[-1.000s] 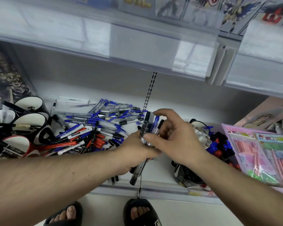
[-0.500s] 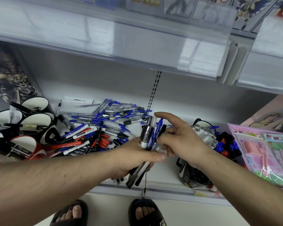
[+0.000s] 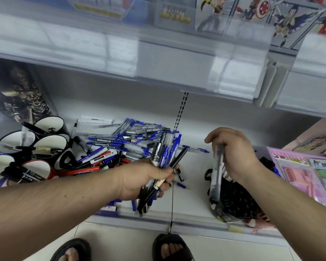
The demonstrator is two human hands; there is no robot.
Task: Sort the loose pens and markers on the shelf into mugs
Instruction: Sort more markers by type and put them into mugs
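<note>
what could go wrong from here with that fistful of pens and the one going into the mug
1. The left hand grips a splayed bundle of pens; the lower ends fan out past the shelf edge, so one could slip to the floor.
2. The right hand lowers a clear pen toward the black mug, which sits near the edge and could be nudged off.

Grey metal shelving (image 3: 196, 194) stands over pale floor tiles (image 3: 120, 242).
</note>
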